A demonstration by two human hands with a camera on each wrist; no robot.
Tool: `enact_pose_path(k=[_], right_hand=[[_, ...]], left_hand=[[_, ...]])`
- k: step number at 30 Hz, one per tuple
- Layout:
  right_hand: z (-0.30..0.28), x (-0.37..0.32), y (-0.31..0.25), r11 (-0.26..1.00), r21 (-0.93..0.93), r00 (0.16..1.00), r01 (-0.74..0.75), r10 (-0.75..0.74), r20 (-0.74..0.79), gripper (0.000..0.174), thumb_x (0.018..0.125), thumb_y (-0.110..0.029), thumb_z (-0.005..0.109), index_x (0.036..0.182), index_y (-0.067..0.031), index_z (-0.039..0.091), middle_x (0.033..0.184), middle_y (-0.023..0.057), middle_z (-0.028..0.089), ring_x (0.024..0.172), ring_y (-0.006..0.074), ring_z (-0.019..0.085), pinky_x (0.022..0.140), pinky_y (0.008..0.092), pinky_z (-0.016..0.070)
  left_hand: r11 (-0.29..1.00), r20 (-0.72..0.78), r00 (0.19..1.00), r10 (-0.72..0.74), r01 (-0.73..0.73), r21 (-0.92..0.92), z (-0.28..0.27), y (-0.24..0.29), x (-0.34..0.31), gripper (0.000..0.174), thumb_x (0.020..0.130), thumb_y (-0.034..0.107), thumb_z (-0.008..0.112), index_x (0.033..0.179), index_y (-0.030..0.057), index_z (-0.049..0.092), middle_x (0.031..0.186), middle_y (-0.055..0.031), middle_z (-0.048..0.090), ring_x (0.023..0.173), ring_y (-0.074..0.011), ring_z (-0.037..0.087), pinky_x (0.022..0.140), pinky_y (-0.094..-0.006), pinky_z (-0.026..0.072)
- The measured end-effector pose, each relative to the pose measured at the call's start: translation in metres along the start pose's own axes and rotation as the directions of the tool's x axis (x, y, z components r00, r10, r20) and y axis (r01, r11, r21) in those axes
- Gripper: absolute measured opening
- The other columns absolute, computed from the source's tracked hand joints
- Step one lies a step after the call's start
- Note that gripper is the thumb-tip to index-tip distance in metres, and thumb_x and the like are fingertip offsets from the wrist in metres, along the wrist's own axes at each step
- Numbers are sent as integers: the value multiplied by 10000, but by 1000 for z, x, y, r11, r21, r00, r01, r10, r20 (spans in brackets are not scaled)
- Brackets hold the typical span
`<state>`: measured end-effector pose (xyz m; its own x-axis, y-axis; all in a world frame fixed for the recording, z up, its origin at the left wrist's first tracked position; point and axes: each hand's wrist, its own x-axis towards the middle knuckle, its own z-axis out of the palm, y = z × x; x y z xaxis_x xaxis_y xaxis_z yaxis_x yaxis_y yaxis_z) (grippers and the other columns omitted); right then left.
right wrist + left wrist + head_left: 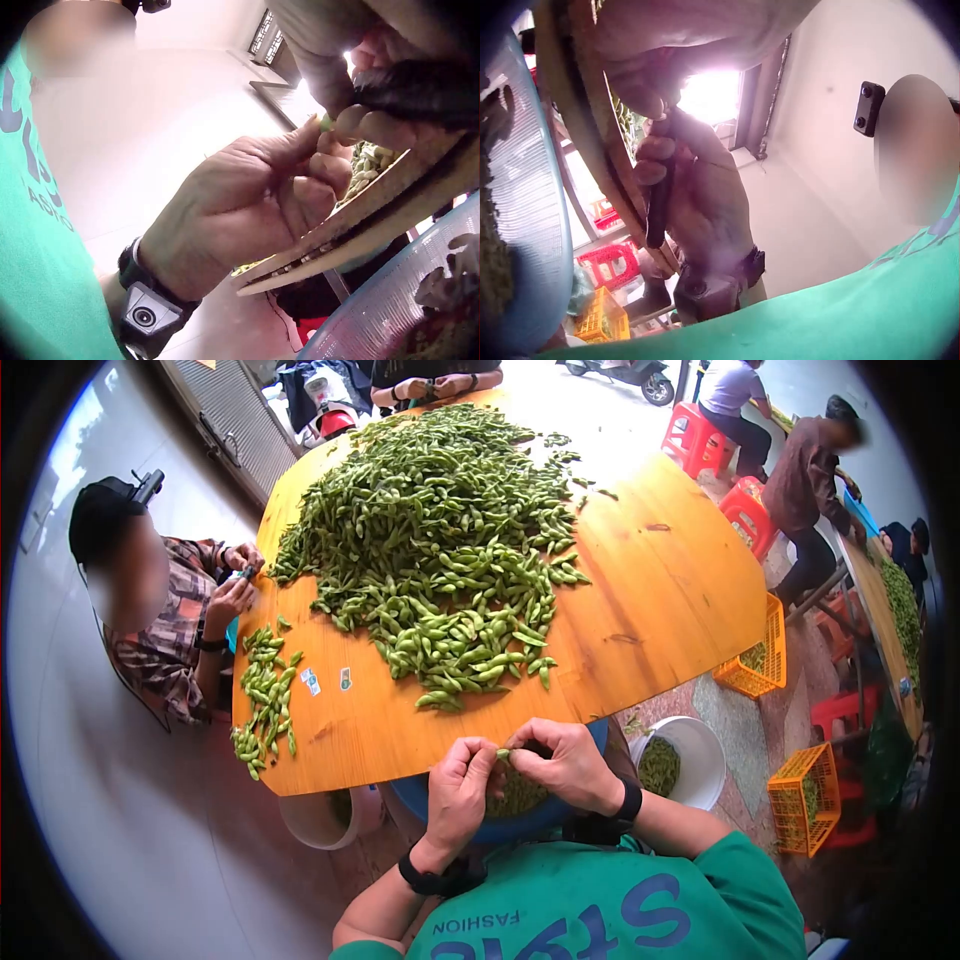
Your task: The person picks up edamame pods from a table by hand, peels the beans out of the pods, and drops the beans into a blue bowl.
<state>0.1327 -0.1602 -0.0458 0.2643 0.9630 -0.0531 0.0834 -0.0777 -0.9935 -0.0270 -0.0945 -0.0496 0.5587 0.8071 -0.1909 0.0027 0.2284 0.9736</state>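
Observation:
Just over the near table edge, my left hand pinches a green edamame pod between thumb and forefinger. My right hand meets it from the other side, fingertips right at the pod. Its curled fingers also grip a long, dark tool, whose working end is hidden by the hands. In the right wrist view, a bit of green shows at the left fingertips. A large heap of edamame pods covers the middle of the wooden table. Below my hands sits a blue basin containing green pieces.
A small pile of pods lies at the table's left edge, near a seated person. White buckets flank the basin on the floor. Orange crates and red stools stand to the right. Another person's hands work across the table.

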Motion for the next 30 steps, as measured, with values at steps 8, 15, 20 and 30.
enact_pose_path(k=[8, 15, 20, 30], right_hand=[[2, 1, 8, 987, 119, 994, -104, 99, 45, 117, 864, -84, 620, 875, 23, 668, 705, 30, 662, 642, 52, 587, 579, 235, 483], [-1, 2, 5, 862, 407, 949, -303, 232, 214, 110, 912, -112, 639, 924, -3, 634, 753, 0, 636, 631, 54, 583, 571, 212, 485], [2, 3, -3, 775, 521, 930, -357, 246, 272, 119, 918, -120, 621, 912, -1, 633, 736, 8, 629, 620, 66, 575, 567, 220, 478], [-4, 7, 3, 747, 504, 890, -434, 267, 370, 121, 922, -129, 620, 916, -8, 634, 724, 15, 623, 593, 77, 574, 559, 218, 470]], left_hand=[[876, 145, 970, -193, 237, -420, -6, -13, 7, 179, 1036, 228, 516, 1003, 55, 544, 734, -19, 577, 563, -116, 572, 468, -242, 479], [878, 184, 975, -128, 198, -437, -9, -20, 6, 195, 1029, 256, 527, 1034, 61, 537, 735, -27, 602, 555, -122, 578, 463, -235, 471], [952, 99, 995, -15, 44, -301, -9, -24, 1, 193, 1029, 228, 535, 1080, 46, 576, 787, -21, 629, 633, -82, 577, 549, -204, 466], [956, 172, 947, 270, -285, 68, -17, -7, -3, 174, 946, 18, 625, 1119, 7, 618, 830, -21, 636, 696, -99, 616, 621, -212, 514]])
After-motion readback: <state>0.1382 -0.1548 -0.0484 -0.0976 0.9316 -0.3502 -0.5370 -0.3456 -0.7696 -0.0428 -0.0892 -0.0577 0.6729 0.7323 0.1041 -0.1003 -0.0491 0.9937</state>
